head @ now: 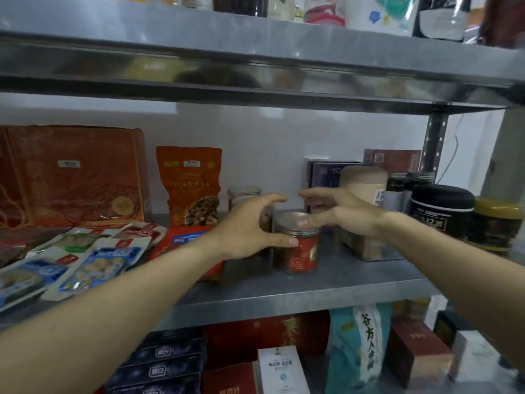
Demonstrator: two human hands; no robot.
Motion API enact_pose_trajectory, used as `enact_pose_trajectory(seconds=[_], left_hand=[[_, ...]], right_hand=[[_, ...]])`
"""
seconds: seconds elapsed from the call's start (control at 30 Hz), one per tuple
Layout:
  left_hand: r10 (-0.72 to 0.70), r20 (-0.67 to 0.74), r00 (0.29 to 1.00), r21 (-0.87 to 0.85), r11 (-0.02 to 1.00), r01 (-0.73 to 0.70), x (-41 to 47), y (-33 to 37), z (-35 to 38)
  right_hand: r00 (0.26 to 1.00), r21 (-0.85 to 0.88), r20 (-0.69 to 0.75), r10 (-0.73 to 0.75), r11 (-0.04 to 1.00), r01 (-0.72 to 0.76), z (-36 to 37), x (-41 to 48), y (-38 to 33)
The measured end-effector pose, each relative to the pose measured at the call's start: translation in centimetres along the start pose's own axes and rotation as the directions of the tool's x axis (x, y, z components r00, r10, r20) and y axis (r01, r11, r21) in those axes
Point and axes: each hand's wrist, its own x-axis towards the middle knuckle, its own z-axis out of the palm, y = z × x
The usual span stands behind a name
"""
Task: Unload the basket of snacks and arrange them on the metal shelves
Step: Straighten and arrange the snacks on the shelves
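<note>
The red-labelled jar [301, 253] stands upright on the metal shelf [355, 280], in a narrow gap between other stock; the basket is out of view. Both hands are spread and neither has closed on the jar. The left hand [247, 226] arches in a loose C with its thumb touching the label, and the right hand [349, 214] has splayed fingers with one fingertip at the lid rim. The main risk is probably a sideways nudge. The thumb pushing on the label could slide or tip the jar to the right into the tan-lidded tub [363, 180], or a finger catching the lid could rock it. The left wrist also passes close to the clear jar [244, 194] and the standing orange pouch [189, 183], either of which might topple if brushed.
</note>
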Motion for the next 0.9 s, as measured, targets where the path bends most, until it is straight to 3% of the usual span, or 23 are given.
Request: enact_pose_trajectory(seconds=[0.13, 0.27, 0.5, 0.7, 0.9], left_hand=[[0.026, -0.069, 0.997, -0.018, 0.999, -0.027, -0.4, -0.2, 3.1], [-0.023, -0.173, 0.985, -0.050, 0.999, 0.014, -0.6, -0.4, 3.7], [-0.057, -0.080, 0.995, -0.239, 0.970, 0.036, -3.0, -1.7, 1.0], [-0.032, -0.004, 0.999, -0.267, 0.963, 0.030, -4.4, -3.0, -1.4], [-0.003, -0.024, 1.000, -0.246, 0.969, -0.003, -4.6, -3.6, -2.1]], right_hand=[[0.998, 0.110, 0.056, -0.002, 0.994, -0.004, 1.0, -1.1, 2.8], [0.994, 0.062, -0.108, -0.029, 0.997, 0.036, 2.3, -1.4, 3.1], [0.985, -0.001, -0.166, -0.051, 0.999, 0.051, 4.9, -2.0, 0.9], [0.981, -0.054, -0.187, -0.052, 0.998, 0.043, 7.0, -1.7, -1.3], [0.971, -0.067, -0.228, -0.072, 0.996, 0.058, 8.0, -1.3, -1.7]])
